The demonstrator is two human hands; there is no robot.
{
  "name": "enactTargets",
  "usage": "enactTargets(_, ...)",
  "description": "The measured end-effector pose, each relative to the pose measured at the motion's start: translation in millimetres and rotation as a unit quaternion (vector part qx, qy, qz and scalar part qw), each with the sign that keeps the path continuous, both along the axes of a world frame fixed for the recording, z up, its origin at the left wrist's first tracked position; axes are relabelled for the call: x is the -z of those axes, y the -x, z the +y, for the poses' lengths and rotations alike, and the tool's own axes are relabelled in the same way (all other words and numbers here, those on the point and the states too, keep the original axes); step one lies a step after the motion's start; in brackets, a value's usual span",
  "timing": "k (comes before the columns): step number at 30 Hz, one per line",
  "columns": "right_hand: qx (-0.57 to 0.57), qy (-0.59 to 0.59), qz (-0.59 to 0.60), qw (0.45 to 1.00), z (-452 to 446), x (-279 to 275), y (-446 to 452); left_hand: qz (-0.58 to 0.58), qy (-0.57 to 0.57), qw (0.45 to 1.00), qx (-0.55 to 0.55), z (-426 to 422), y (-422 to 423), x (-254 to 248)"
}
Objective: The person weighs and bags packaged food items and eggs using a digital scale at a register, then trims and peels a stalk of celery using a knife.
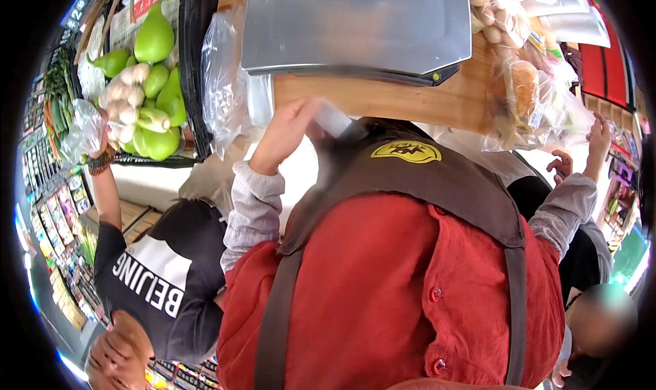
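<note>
My left hand (288, 131) is closed at the near edge of the wooden counter (383, 97), with a small whitish thing (333, 120) at its fingertips, too blurred to make out. Beyond it lies a flat metal plate (355, 24) with a dark base. Far to the right, the fingers of my right hand (598, 142) pinch the edge of a clear plastic bag (552, 103). Inside the bags there is something orange-brown (525, 86).
At left, a black crate (195, 69) holds green gourds (154, 36) and pale bulbs; a person in black (171, 267) reaches there with a bag. Clear bags (222, 82) hang beside it. Round brownish items (493, 14) sit top right. Another person's hand (562, 163) is near my right hand.
</note>
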State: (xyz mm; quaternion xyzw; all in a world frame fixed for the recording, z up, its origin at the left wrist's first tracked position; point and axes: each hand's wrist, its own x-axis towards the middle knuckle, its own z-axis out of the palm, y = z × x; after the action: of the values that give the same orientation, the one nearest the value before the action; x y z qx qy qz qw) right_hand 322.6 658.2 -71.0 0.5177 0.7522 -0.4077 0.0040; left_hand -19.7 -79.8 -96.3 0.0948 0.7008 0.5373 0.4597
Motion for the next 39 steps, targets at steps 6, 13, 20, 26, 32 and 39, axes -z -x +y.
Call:
enactTargets(6, -0.116, -0.452, -0.091, 0.88, -32, 5, 16, -0.018, 0.018, 0.999, -0.019, 0, -13, 2)
enactTargets(13, -0.027, -0.424, 0.193, 0.884, -211, -74, 129, -0.084, 0.098, 0.99, 0.054, -19, -3, 24)
enactTargets(20, -0.205, -0.472, 0.278, 0.811, -330, -96, 192, -0.214, 0.06, 0.95, 0.218, -71, -35, 114)
enactTargets(26, -0.144, -0.408, 0.288, 0.854, -319, -84, 195, -0.279, 0.005, 0.936, 0.216, -67, -22, 78)
enactTargets(32, -0.083, -0.194, 0.188, 0.959, -260, -27, 232, -0.276, 0.086, 0.913, 0.289, -68, -9, 84)
enactTargets(39, -0.105, -0.22, 0.093, 0.965, -206, 11, 302, -0.259, 0.136, 0.908, 0.299, -64, -3, 75)
